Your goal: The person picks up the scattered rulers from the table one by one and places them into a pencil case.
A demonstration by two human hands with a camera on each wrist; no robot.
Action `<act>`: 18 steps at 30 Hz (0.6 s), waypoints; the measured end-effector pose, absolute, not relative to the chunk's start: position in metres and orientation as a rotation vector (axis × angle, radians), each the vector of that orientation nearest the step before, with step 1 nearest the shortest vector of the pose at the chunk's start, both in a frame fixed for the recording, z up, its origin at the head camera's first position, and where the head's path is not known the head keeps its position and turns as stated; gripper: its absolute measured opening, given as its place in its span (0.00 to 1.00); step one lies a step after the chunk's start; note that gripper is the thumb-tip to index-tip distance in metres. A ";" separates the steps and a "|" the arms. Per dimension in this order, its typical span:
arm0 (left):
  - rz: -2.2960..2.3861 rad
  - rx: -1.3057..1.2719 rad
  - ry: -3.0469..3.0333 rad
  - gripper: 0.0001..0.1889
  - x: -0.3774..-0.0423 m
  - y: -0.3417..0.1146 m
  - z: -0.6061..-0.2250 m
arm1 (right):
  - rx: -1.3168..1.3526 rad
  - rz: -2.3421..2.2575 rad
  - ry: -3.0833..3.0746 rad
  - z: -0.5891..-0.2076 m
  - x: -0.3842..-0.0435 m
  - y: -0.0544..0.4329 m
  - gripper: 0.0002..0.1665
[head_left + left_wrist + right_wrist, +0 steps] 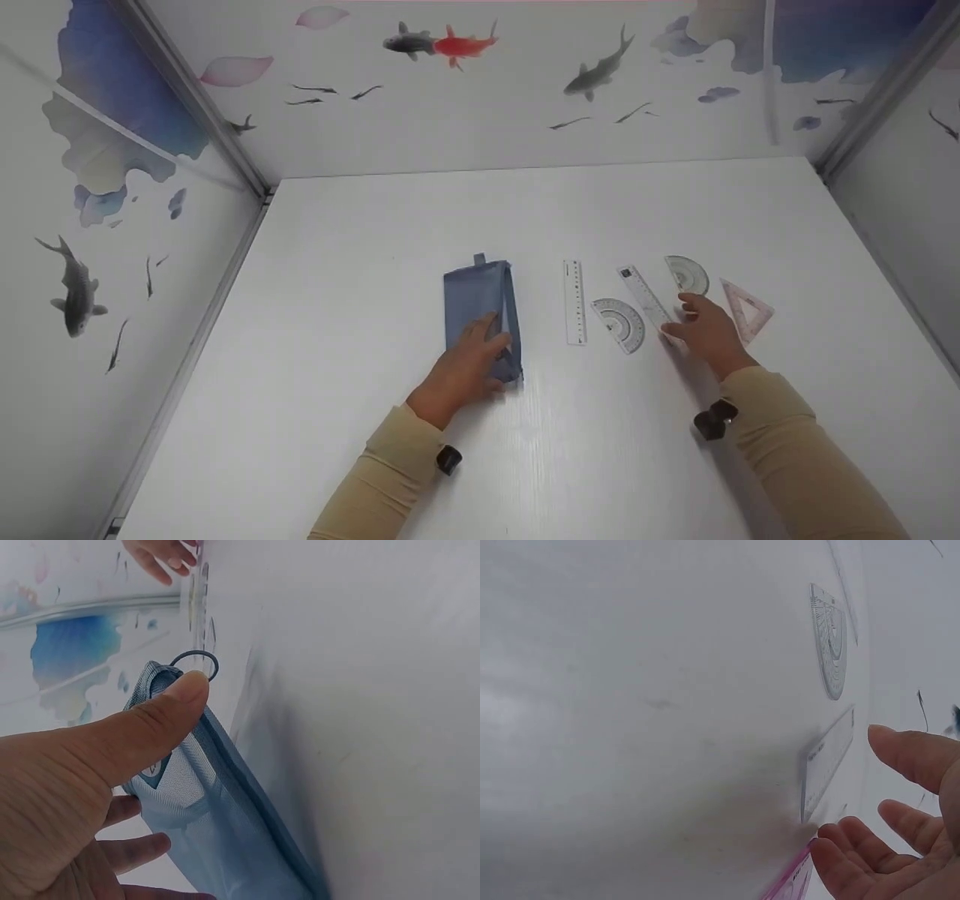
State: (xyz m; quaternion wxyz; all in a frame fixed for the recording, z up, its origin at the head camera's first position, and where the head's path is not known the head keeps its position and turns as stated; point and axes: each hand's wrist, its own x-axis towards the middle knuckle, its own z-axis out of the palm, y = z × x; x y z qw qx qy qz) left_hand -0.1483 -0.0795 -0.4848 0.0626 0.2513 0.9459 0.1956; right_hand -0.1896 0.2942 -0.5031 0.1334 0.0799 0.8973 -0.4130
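Observation:
A blue mesh zip pouch (469,300) lies on the white table, its zipped side towards the right. My left hand (461,367) is over its near part, fingers spread across it. In the left wrist view the thumb (161,716) lies in front of the pouch's end by a dark cord loop (213,664), the fingers apart from one another. My right hand (709,334) hovers with loosely bent fingers at the near end of a clear ruler (641,289), just below a protractor (690,276); nothing shows in its grasp. A pink set square (759,311) is beside it.
Between pouch and right hand lie another clear ruler (574,304) and a second protractor (622,326). White panels printed with fish enclose the table (337,300) at the back and sides. A dark wrist device (716,420) sits by the right sleeve.

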 end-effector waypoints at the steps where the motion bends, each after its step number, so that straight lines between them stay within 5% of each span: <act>1: 0.593 0.761 2.859 0.30 -0.148 -0.080 -0.485 | 0.232 -1.187 2.611 -0.504 -0.190 0.295 0.44; 18: 0.600 0.716 2.849 0.31 -0.146 -0.085 -0.481 | 0.212 -1.074 2.650 -0.502 -0.193 0.293 0.40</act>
